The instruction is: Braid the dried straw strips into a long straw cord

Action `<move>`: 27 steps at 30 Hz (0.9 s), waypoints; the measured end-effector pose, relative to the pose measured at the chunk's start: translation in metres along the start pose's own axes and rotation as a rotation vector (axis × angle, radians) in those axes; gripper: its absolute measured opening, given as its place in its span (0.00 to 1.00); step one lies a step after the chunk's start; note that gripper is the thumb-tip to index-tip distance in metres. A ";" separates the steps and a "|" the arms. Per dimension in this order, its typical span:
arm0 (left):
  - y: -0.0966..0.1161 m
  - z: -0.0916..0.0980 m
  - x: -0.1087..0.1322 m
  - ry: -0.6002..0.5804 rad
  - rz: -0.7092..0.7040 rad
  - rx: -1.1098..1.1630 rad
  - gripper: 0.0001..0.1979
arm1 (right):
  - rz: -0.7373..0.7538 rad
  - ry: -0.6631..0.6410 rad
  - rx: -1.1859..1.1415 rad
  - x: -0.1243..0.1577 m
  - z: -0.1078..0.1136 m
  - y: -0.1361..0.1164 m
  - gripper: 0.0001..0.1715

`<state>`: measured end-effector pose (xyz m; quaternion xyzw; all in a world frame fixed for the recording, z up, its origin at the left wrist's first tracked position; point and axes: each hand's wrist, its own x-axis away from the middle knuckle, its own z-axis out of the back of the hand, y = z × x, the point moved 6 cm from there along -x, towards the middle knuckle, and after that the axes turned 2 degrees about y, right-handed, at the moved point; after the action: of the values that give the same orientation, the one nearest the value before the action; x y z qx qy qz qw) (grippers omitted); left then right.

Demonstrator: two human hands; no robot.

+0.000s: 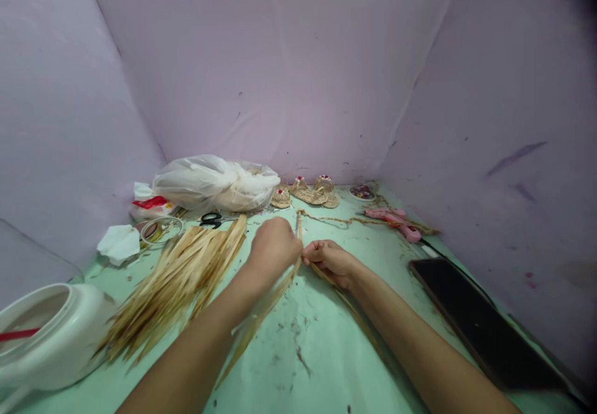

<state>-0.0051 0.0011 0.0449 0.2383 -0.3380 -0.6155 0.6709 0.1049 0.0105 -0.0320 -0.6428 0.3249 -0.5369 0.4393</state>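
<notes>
Both hands meet at the lower end of a narrow braid [300, 224] of dried plant strips, near the middle of the green table. My left hand [276, 247] is closed on the braid's left side, and a loose pale strip [263, 314] trails from it toward me. The fingers of my right hand [329, 258] pinch another strip [357, 314], which runs down along the right forearm. From the top of the braid a twisted cord [333, 220] stretches to the right. A bundle of dried strips [186, 271] lies beside my left forearm.
A white pot [88, 321] stands front left. Behind the bundle are black scissors [211, 220], tape rolls [152, 232] and a white plastic bag [214, 184]. Small woven slippers [310, 191] and a bead dish [362, 193] line the back. Right: a pink glue gun [396, 218] and a dark tablet [480, 321].
</notes>
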 end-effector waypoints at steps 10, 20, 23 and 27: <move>-0.032 -0.046 -0.015 -0.585 0.219 0.536 0.06 | 0.065 -0.072 -0.053 0.001 -0.003 -0.006 0.05; -0.035 -0.040 -0.021 -0.278 0.159 0.060 0.06 | 0.196 0.023 0.439 0.004 0.004 -0.016 0.02; -0.033 -0.041 -0.021 -0.253 0.160 0.096 0.05 | 0.263 0.232 0.791 0.013 0.009 -0.032 0.02; -0.034 -0.046 -0.021 -0.246 0.170 0.195 0.07 | 0.261 0.386 1.062 0.034 0.004 -0.049 0.05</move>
<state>0.0064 0.0126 -0.0137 0.1959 -0.4945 -0.5455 0.6477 0.1132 0.0006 0.0264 -0.1793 0.1616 -0.6751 0.6971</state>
